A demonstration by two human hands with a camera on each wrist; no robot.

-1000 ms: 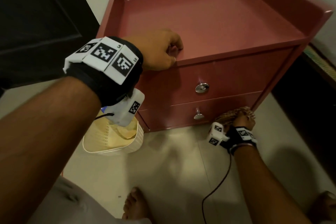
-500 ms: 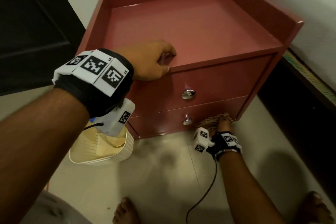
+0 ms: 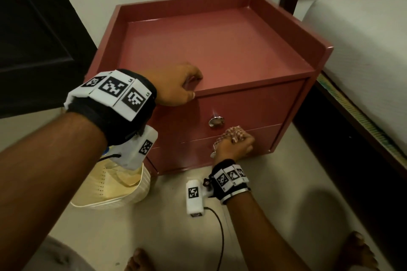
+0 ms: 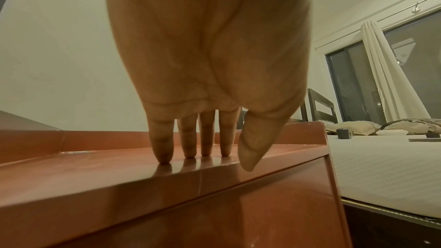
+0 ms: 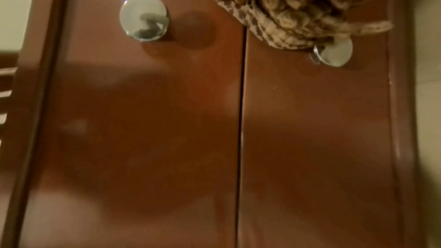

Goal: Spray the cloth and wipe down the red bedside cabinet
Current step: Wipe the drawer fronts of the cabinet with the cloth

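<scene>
Both wrists wear black straps with white square-coded tags, white camera boxes, thin black cables; feet bare.

basket (image 3: 123,191) left of cabinet (image 3: 220,50) | bed (image 3: 363,55) right

The pale tiled floor (image 3: 275,204) carries everything here. My red bedside cabinet (image 3: 220,50) stands on it against the wall, its raised-edge top holding only the fingertips (image 4: 164,157) of my left hand (image 3: 176,88), which rest near the front edge. Just left of the cabinet, a cream plastic basket (image 3: 123,191) sits on the floor, close to its lower corner. My bare feet (image 3: 356,253) rest on the floor in front. To the right a bed (image 3: 363,50) stands beside the cabinet.
</scene>
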